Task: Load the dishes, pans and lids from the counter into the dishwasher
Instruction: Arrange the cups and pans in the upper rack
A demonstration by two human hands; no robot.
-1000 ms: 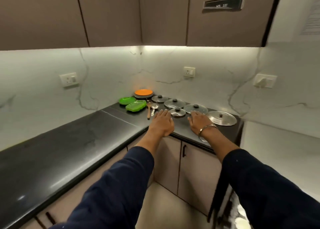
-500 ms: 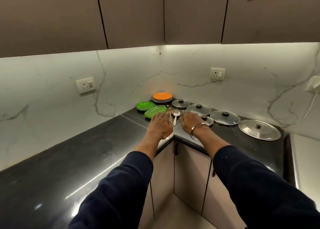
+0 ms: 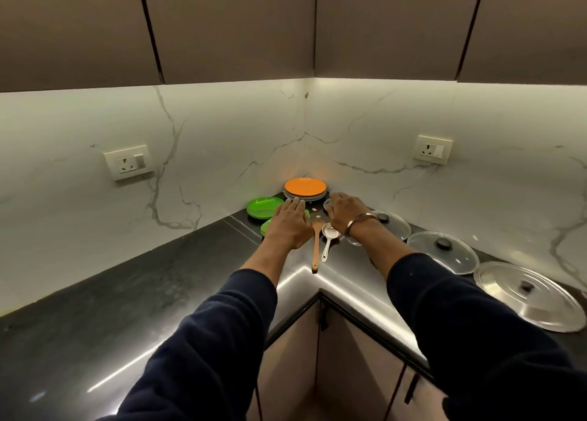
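**Spotter:** What do you have in view?

**Operator:** I'm reaching both arms into the corner at frame centre. My left hand [image 3: 290, 225] lies flat, fingers straight, over the nearer of two bright green plastic plates [image 3: 264, 206], holding nothing. My right hand [image 3: 344, 209] is palm down just right of it, fingers loosely bent over a small lid I can barely see; I can't tell whether it grips anything.

**Spotter:** And the load itself?

**Operator:** All on the black stone counter [image 3: 133, 296]. A round orange plate [image 3: 305, 186] tops a grey stack in the far corner. A wooden spatula [image 3: 315, 245] and a small steel ladle [image 3: 329, 238] lie between my wrists. Running to the right edge: a glass lid with black knob [image 3: 443, 251], then a big steel lid [image 3: 529, 295]. The dishwasher isn't in frame.

**Spotter:** Risks?

**Operator:** As I judge it, my right forearm crosses low over the nearest glass lid [image 3: 392, 225], so pulling back carelessly could drag it off the counter edge. The green plates look slick and overlapped; lifting one flat-handed might slide the other. My sleeve could also catch the spatula handle, which points at the edge.
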